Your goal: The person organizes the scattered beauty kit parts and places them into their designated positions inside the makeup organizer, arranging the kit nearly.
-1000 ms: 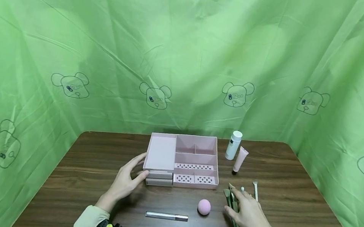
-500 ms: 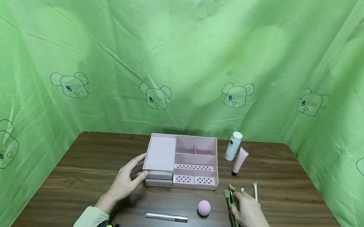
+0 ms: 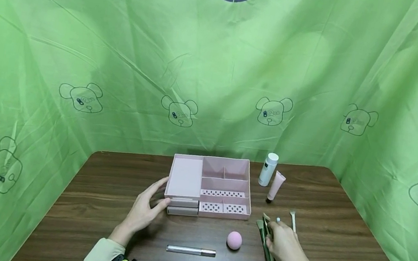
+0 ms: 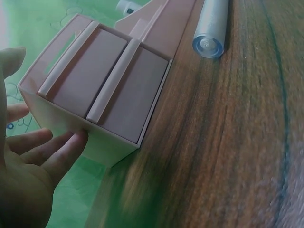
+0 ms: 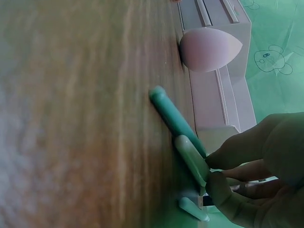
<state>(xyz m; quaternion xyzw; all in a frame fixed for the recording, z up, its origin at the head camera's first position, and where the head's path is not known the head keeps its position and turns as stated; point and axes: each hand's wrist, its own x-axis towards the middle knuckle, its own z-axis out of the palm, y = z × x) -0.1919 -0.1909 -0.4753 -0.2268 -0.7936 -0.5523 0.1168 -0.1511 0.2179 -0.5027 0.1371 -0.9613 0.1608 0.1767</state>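
while left hand (image 3: 141, 210) touches one organizer (image 3: 185, 177), right (image 3: 287, 247) pinches one brush (image 5: 190, 154)

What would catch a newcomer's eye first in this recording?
The bright green bear-print curtain fills the background behind the brown table. On it stands a pale pink organizer, the left hand at its left side. Nearer, a pink egg-shaped sponge sits left of the right hand, whose fingers touch green brushes.

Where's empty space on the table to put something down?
The table is bare left of the left hand and pink organizer, and right of the pale brush. It's crowded by the right hand, among green brushes.
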